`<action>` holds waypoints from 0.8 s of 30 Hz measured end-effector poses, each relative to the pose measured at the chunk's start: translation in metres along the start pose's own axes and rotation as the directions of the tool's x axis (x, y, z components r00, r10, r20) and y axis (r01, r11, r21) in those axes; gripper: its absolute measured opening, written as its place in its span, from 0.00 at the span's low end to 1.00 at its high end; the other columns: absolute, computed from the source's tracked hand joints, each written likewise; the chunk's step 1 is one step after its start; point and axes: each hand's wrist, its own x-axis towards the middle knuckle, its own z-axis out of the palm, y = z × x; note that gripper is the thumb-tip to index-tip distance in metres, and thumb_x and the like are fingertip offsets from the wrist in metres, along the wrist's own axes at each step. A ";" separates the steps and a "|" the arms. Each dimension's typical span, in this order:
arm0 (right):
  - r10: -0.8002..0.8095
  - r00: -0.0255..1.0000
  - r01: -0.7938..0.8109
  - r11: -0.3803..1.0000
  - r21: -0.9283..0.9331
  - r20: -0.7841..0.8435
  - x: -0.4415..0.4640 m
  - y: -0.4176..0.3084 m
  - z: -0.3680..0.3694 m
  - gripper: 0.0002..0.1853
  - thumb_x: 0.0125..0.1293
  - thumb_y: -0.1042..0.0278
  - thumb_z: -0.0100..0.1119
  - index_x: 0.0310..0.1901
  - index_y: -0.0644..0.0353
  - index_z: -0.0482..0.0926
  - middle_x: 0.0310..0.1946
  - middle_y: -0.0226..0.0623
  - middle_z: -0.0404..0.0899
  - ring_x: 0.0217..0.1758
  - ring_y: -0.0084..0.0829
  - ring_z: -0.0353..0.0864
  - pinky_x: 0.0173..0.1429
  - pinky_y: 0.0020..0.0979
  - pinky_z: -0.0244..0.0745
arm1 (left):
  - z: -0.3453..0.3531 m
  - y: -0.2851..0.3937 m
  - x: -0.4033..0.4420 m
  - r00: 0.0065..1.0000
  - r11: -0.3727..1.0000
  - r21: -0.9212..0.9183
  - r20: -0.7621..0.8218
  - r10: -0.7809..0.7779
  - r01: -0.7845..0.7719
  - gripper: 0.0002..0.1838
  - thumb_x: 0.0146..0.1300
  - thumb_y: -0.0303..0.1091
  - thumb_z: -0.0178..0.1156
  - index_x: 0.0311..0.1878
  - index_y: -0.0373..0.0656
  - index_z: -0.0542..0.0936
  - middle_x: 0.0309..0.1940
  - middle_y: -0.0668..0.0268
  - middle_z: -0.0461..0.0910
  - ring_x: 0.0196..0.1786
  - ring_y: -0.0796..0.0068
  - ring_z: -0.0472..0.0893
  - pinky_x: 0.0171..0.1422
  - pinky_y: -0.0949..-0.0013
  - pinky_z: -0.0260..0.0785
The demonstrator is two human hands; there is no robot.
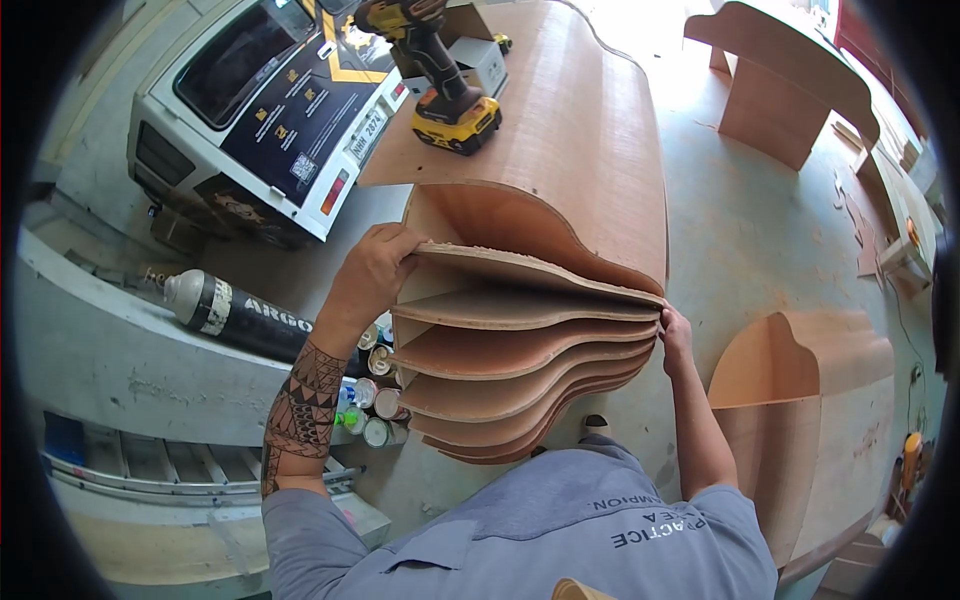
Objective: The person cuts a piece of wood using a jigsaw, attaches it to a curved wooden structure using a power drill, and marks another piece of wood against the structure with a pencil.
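A wavy-edged plywood panel point(530, 270) lies across in front of me, uppermost of several curved plywood panels point(500, 362) set one below another with gaps between them. My left hand point(380, 262) is closed on the left end of the top panel, thumb near its upper edge. At the panel's right end, my right hand point(676, 335) is closed round the edge, with some of its fingers hidden. Just beyond the panel stands a larger curved plywood piece point(570, 110) with a wavy rim. A yellow and black cordless drill point(445, 85) rests on top of it.
A white van point(250, 120) is parked at the left. Nearer are a black gas cylinder point(245, 315), several cans point(385, 403) and a ladder point(200, 465). Curved plywood pieces stand at the right point(810, 420) and far right point(775, 100). Beside the drill is an open box point(480, 65).
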 end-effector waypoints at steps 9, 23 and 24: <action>-0.799 0.588 0.546 0.506 -0.668 -0.124 -0.045 -0.072 0.046 0.24 0.77 0.59 0.56 0.66 0.67 0.77 0.63 0.53 0.80 0.70 0.47 0.76 0.76 0.42 0.67 | 0.005 -0.003 -0.001 1.000 0.998 -0.067 -0.004 -0.011 0.010 0.12 0.63 0.23 0.67 0.50 0.40 0.82 0.44 0.57 0.84 0.48 0.50 0.84 0.52 0.55 0.78; -0.386 0.564 0.819 0.145 -0.556 0.730 -0.022 -0.138 0.132 0.16 0.71 0.56 0.65 0.54 0.56 0.84 0.39 0.46 0.87 0.43 0.51 0.87 0.48 0.49 0.79 | 0.006 -0.009 -0.001 1.000 0.997 -0.078 -0.023 0.003 -0.005 0.13 0.61 0.20 0.68 0.48 0.40 0.82 0.45 0.58 0.85 0.48 0.53 0.85 0.52 0.57 0.79; -0.429 0.548 0.828 0.159 -0.537 0.718 -0.021 -0.138 0.132 0.16 0.70 0.57 0.66 0.52 0.58 0.84 0.38 0.47 0.87 0.43 0.52 0.86 0.47 0.50 0.79 | 0.005 -0.010 -0.001 1.000 0.997 -0.078 0.000 -0.008 0.008 0.12 0.62 0.21 0.68 0.49 0.40 0.84 0.45 0.58 0.85 0.49 0.55 0.85 0.53 0.58 0.80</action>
